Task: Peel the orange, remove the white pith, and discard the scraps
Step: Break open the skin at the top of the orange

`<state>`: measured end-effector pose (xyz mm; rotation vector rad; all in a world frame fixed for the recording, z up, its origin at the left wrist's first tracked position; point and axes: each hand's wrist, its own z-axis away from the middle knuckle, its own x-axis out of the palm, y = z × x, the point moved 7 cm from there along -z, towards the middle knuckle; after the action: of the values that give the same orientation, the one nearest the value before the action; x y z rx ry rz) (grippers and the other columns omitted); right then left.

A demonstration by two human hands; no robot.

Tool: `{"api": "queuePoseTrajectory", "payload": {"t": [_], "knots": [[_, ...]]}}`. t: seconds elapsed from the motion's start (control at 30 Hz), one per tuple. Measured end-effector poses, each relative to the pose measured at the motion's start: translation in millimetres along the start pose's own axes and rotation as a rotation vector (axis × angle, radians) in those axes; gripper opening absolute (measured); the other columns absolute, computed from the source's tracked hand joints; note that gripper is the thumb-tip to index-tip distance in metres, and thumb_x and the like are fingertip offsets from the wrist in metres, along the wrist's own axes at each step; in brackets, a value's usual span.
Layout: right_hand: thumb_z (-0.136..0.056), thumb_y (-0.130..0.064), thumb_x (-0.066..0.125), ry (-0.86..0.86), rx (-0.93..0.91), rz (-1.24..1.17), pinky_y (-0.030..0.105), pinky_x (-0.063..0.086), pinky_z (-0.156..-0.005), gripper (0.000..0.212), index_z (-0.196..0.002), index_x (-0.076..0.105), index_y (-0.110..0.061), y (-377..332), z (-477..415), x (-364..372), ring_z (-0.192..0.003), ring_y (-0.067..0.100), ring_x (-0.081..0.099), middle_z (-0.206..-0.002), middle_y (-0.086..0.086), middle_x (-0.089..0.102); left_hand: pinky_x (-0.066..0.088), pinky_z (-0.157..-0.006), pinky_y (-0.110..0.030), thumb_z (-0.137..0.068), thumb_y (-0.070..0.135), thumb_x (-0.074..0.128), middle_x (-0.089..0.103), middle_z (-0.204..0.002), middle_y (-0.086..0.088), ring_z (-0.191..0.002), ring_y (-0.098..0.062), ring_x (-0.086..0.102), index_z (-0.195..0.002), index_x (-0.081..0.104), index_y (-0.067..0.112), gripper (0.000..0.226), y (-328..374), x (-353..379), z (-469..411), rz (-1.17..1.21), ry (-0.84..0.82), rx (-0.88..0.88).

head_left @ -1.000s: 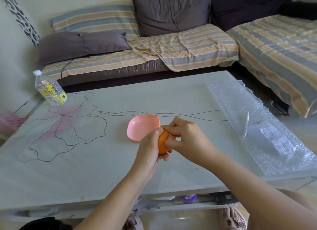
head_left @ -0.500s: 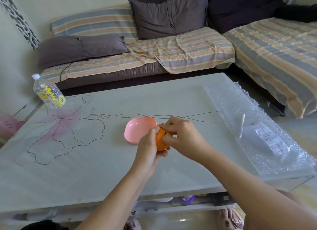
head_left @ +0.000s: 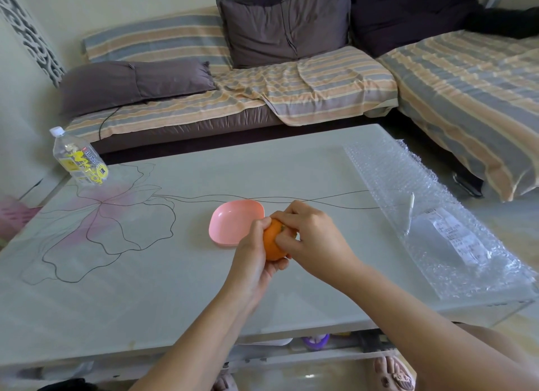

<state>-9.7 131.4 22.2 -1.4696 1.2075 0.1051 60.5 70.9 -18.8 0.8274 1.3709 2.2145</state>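
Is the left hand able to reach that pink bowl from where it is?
Probably yes: the bowl sits just beyond the left hand, nothing between, though that hand is busy holding the orange.

The left hand [head_left: 251, 258] and right hand [head_left: 313, 240] hide most of the orange [head_left: 271, 248]. Print on the paper slip [head_left: 458, 236] is too small to read.
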Motion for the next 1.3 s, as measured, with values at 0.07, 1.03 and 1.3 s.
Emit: {"api": "queuePoseTrajectory", "payload": {"t": [0.07,1.03,1.3], "knots": [[-0.072,-0.021,0.039,-0.003,0.015,-0.013,0.025,0.040,-0.056,0.036,-0.089,0.071,-0.016,2.4,-1.8,0.7,-0.071,0.019,0.051,-0.084,0.001,0.054,0.044,-0.064,-0.031,-0.094,0.025,0.042,0.066,-0.064,-0.001,-0.067,-0.016,0.058,-0.081,0.063,0.013,0.028,-1.1,1.0,-1.7,0.050,-0.005,-0.019],[-0.085,-0.020,0.062,-0.124,-0.014,-0.144,0.023,0.038,-0.056,0.016,-0.095,0.075,-0.025,27.1,-4.4,-34.3,-0.060,0.009,0.044,-0.079,-0.006,0.056,0.033,-0.034,-0.017,-0.092,0.026,0.045,0.063,-0.074,-0.010,-0.049,-0.020,0.052,-0.090,0.061,0.009,0.023,-5.8,26.2,-7.0,0.064,-0.164,-0.149],[-0.090,-0.025,0.061,0.009,-0.080,-0.188,0.011,0.044,-0.076,0.021,-0.108,0.071,-0.022,28.4,0.4,-38.8,-0.088,0.003,0.061,-0.095,-0.007,0.065,0.045,-0.042,-0.020,-0.094,0.027,0.046,0.064,-0.075,-0.013,-0.055,-0.021,0.056,-0.097,0.058,0.003,0.027,-2.4,25.4,-14.9,0.154,-0.133,-0.094]]}}
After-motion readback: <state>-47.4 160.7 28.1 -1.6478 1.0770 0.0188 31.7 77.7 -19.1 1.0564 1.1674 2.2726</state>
